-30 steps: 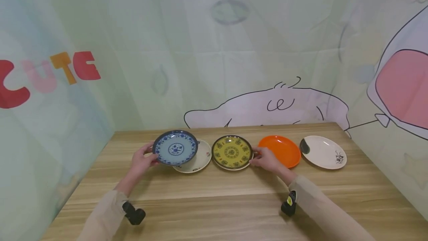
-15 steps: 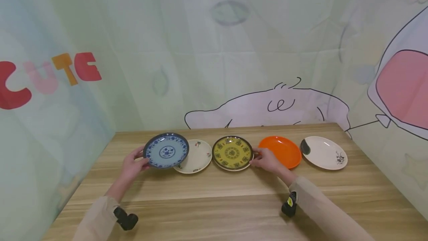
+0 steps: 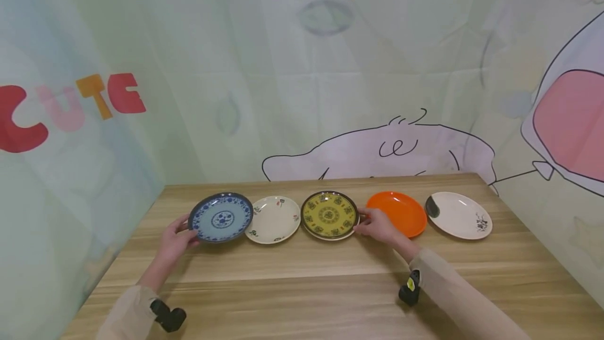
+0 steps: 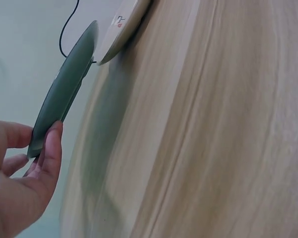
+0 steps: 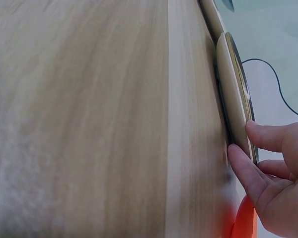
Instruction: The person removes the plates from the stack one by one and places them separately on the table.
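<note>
My left hand [image 3: 172,244] pinches the left rim of a blue-and-white patterned plate [image 3: 222,218], thumb on top and fingers beneath. In the left wrist view this plate [image 4: 64,91] is tilted and held above the table, casting a shadow on it. To its right lies a white plate [image 3: 274,220] with small floral motifs, its left edge slightly overlapped in the head view. My right hand [image 3: 379,226] grips the right edge of a yellow-green plate [image 3: 329,215] with a dark rim. A cream edge [image 5: 232,94] shows beneath that rim; whether it belongs to a second plate I cannot tell.
An orange plate [image 3: 401,214] lies right of the yellow-green one, partly behind my right hand. Further right is a white oval plate [image 3: 457,215] with a dark patch. All stand on a wooden table [image 3: 292,298] against a printed curtain [image 3: 264,93].
My left hand has carried the blue plate left and somewhat lower, uncovering most of the white floral plate. My right hand stays at the yellow-green plate.
</note>
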The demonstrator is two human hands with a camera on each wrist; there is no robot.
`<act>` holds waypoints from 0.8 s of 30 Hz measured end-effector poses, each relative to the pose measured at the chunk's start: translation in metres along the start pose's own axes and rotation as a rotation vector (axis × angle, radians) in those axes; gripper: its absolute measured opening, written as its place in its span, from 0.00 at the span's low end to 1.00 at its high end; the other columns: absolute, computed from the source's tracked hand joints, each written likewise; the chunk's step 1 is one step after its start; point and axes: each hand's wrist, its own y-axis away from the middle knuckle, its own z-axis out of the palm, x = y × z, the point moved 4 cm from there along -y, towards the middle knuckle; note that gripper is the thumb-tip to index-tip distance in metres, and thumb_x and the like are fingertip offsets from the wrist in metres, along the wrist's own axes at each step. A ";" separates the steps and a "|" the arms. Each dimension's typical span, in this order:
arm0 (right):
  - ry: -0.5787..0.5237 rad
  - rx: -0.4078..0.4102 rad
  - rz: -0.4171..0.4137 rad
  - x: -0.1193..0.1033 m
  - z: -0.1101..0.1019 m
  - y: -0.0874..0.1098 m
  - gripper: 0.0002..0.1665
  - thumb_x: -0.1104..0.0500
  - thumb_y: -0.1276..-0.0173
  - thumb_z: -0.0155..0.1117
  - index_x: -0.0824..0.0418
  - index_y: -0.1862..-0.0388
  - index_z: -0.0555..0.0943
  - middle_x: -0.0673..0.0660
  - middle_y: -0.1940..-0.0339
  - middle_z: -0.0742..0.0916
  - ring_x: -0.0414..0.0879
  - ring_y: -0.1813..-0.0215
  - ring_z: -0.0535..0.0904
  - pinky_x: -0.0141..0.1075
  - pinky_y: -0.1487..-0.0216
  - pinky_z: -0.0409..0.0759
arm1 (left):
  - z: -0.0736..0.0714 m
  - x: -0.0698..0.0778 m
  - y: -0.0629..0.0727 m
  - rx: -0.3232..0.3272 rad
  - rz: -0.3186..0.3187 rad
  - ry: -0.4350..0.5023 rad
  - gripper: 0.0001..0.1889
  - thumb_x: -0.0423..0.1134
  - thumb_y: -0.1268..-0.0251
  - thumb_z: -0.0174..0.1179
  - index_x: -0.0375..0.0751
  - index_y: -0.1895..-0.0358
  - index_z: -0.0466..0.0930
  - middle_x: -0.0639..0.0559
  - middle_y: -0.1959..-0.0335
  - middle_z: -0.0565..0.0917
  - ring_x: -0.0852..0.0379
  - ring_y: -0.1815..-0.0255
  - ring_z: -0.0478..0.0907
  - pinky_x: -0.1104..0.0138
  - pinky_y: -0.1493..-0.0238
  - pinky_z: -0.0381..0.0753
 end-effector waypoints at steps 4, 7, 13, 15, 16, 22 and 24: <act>0.000 0.000 -0.002 -0.001 0.000 0.000 0.34 0.67 0.45 0.65 0.73 0.40 0.67 0.65 0.56 0.82 0.42 0.71 0.77 0.34 0.71 0.79 | -0.006 0.000 0.005 0.007 -0.003 -0.017 0.32 0.26 0.38 0.44 0.28 0.31 0.42 0.24 0.40 0.57 0.71 0.71 0.73 0.76 0.65 0.80; 0.007 -0.001 -0.004 -0.002 0.000 0.001 0.33 0.67 0.45 0.65 0.74 0.40 0.67 0.65 0.55 0.82 0.41 0.71 0.76 0.33 0.70 0.79 | -0.011 0.000 0.009 0.015 -0.016 -0.045 0.32 0.25 0.37 0.43 0.27 0.31 0.41 0.23 0.40 0.57 0.71 0.71 0.73 0.75 0.65 0.80; 0.014 -0.001 0.003 -0.001 0.000 0.001 0.33 0.67 0.45 0.65 0.74 0.40 0.67 0.64 0.57 0.82 0.41 0.71 0.76 0.34 0.70 0.79 | -0.017 -0.004 0.009 0.056 -0.072 -0.094 0.32 0.26 0.36 0.43 0.28 0.31 0.41 0.22 0.39 0.56 0.69 0.71 0.73 0.75 0.66 0.80; 0.014 0.001 0.007 -0.001 0.000 0.001 0.34 0.67 0.45 0.65 0.74 0.40 0.67 0.64 0.57 0.82 0.41 0.71 0.76 0.34 0.70 0.79 | -0.018 -0.006 0.009 0.065 -0.085 -0.094 0.32 0.26 0.36 0.44 0.28 0.31 0.41 0.22 0.39 0.56 0.69 0.71 0.73 0.75 0.66 0.80; 0.014 0.003 0.010 -0.001 0.000 0.001 0.34 0.67 0.45 0.65 0.73 0.40 0.67 0.64 0.57 0.82 0.42 0.71 0.76 0.34 0.70 0.79 | -0.019 -0.007 0.008 0.069 -0.088 -0.095 0.32 0.26 0.36 0.44 0.28 0.31 0.41 0.22 0.39 0.56 0.69 0.71 0.73 0.75 0.66 0.80; 0.011 0.010 0.024 -0.001 0.000 0.002 0.33 0.67 0.45 0.65 0.72 0.39 0.67 0.62 0.58 0.82 0.42 0.71 0.76 0.33 0.70 0.79 | -0.017 -0.009 0.007 0.070 -0.098 -0.090 0.32 0.25 0.37 0.44 0.26 0.32 0.41 0.20 0.40 0.56 0.70 0.73 0.73 0.75 0.66 0.80; 0.012 0.008 0.020 -0.001 0.000 0.002 0.33 0.67 0.45 0.65 0.72 0.39 0.67 0.62 0.58 0.82 0.42 0.71 0.76 0.33 0.71 0.79 | -0.016 -0.010 0.006 0.064 -0.099 -0.070 0.32 0.25 0.37 0.44 0.25 0.32 0.40 0.20 0.40 0.56 0.71 0.74 0.73 0.75 0.66 0.80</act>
